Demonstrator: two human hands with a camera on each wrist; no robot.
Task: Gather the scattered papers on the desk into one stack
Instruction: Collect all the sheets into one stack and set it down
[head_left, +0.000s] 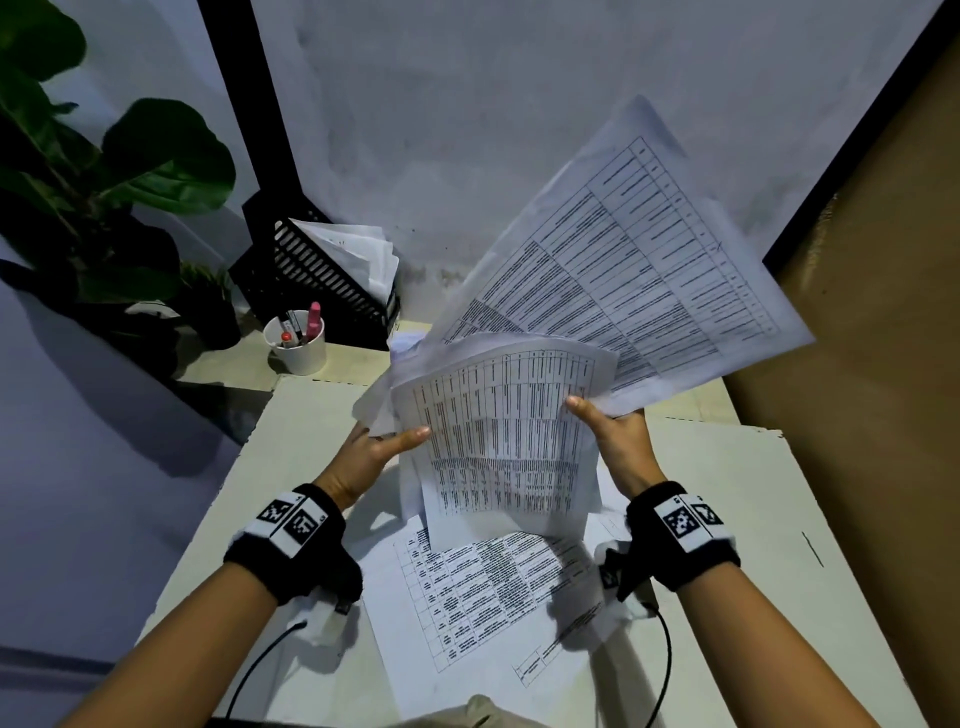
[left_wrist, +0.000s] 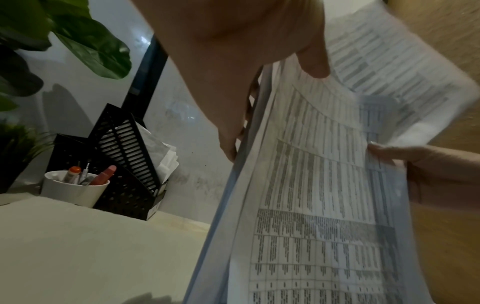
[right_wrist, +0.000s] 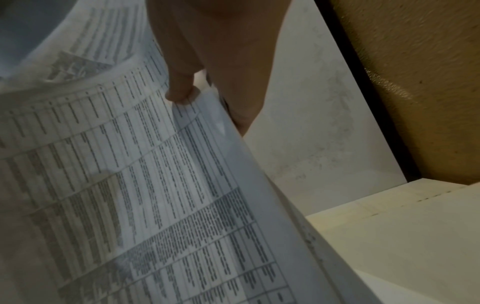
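Note:
I hold a loose bundle of printed table sheets upright above the desk, its lower edge just over the surface. My left hand grips the bundle's left edge, thumb on the front. My right hand grips the right edge, thumb on the front. One sheet fans out up and to the right behind the others. Another printed sheet lies flat on the desk below the bundle. The left wrist view shows the bundle side-on under my left hand. In the right wrist view my right hand pinches the paper edge.
A white cup with pens and a black mesh file holder with papers stand at the desk's back left, by a leafy plant. A brown wall borders the right. The cream desk top extends to both sides.

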